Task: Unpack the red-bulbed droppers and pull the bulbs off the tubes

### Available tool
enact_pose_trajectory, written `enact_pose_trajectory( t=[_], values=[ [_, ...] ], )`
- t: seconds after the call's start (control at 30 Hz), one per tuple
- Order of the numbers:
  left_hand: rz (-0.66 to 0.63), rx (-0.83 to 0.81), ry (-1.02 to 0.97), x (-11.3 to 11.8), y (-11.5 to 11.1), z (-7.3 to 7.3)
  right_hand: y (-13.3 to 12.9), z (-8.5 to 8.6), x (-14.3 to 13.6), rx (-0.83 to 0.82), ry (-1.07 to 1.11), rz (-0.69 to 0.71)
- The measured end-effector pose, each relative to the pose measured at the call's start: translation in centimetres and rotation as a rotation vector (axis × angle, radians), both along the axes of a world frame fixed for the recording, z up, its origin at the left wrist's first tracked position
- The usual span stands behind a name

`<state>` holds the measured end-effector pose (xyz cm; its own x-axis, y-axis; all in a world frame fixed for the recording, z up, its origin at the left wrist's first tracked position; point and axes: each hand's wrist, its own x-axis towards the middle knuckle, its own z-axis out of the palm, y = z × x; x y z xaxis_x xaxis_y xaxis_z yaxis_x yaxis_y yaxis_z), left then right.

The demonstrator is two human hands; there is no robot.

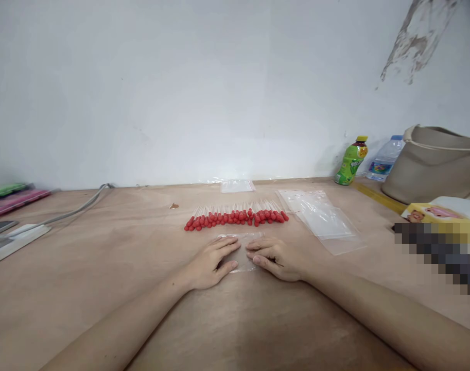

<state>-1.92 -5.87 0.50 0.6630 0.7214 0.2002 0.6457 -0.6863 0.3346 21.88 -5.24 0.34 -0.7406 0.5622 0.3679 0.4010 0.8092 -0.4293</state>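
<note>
My left hand [216, 262] lies on the left part of a clear plastic bag [242, 257], its fingers stretched out and thumb apart. Across from it, my right hand [278, 257] rests on the bag's right part, fingers extended and spread a little. The bag is flat on the table, and both hands cover its sides. Just beyond the fingertips runs a row of many red-tipped sticks [235, 216], their red ends toward me and thin pale ends toward the wall. Neither hand touches them.
More clear bags [321, 216] lie overlapped at right, another bag [238, 186] by the wall. Further right are a green bottle [350, 162], a water bottle [385, 157], a grey bucket [431, 165] and a yellow pack [428, 210]. A cable [80, 207] and power strip [24, 239] lie left.
</note>
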Motion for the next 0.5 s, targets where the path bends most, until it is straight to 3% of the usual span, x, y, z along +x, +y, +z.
enact_pose_trajectory(
  t=[0.1,0.23,0.4,0.5],
  values=[
    [-0.132,-0.018,0.017,0.0,-0.3,0.5,-0.1,0.3,0.4,-0.024,0.05,-0.082],
    [-0.222,-0.023,0.031,0.2,-0.7,1.0,0.3,0.6,1.0,-0.013,0.046,-0.366],
    [-0.147,0.041,-0.09,0.2,-0.8,0.7,0.9,0.6,1.1,-0.072,-0.107,-0.491],
    [-0.077,0.083,-0.17,0.1,-0.8,0.4,0.6,1.3,1.3,0.035,-0.15,-0.515]
  ],
)
